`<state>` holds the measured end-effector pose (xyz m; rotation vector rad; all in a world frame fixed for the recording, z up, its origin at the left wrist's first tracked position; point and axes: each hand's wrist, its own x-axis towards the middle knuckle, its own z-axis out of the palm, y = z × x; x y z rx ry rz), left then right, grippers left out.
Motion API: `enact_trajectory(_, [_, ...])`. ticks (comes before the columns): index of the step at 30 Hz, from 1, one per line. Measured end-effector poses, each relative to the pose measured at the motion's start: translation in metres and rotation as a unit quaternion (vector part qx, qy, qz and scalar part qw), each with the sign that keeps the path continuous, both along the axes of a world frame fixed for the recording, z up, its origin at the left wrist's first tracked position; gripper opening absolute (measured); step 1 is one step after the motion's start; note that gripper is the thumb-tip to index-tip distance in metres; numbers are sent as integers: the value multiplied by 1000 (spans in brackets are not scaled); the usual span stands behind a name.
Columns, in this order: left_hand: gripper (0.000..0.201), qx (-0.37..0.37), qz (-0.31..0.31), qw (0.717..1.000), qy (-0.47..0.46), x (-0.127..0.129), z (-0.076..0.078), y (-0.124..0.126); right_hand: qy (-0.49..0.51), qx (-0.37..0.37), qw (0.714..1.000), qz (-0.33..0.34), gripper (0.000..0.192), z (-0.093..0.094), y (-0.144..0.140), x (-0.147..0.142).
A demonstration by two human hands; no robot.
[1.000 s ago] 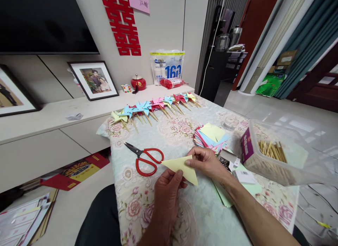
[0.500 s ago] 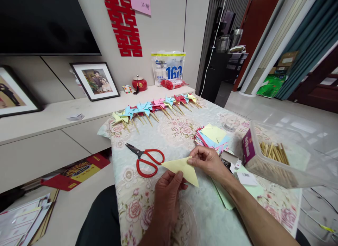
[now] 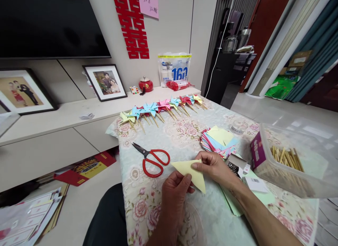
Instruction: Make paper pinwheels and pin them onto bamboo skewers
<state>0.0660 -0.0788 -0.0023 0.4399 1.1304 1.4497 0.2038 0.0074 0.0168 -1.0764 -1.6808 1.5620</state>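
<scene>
A sheet of yellow paper (image 3: pixel 190 170), folded into a triangle, is between my two hands above the table. My left hand (image 3: pixel 177 188) pinches its lower edge, thumb on top. At the upper right corner, my right hand (image 3: pixel 212 167) grips the paper between thumb and fingers. Red-handled scissors (image 3: pixel 154 160) lie on the cloth to the left of the paper, blades slightly apart and pointing up-left. Beyond my right hand is a fanned stack of coloured paper squares (image 3: pixel 220 137), a yellow one on top. A small open box (image 3: pixel 235 165) of dark metal pieces sits beside my right wrist.
Several paper pinwheels (image 3: pixel 150 109) on sticks line the table's far edge. A clear plastic bin (image 3: pixel 282 173) of wooden sticks stands at the right. Near the stack is a roll of clear tape (image 3: pixel 239 126). Green paper (image 3: pixel 232 202) lies under my right forearm.
The camera view has turned slightly left, so everything appears shifted right. Both hands keep hold of the yellow paper, its fold tilted a little differently.
</scene>
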Motion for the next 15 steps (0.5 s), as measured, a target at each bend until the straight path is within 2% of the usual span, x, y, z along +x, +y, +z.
enact_trajectory(9, [22,1,1,1000,22,-1,-3,0,48,-40,998,18,34,4,-1,1])
enact_trajectory(15, [27,0,0,1000,-21,-3,3,-1,43,-37,998,-15,35,6,-2,0])
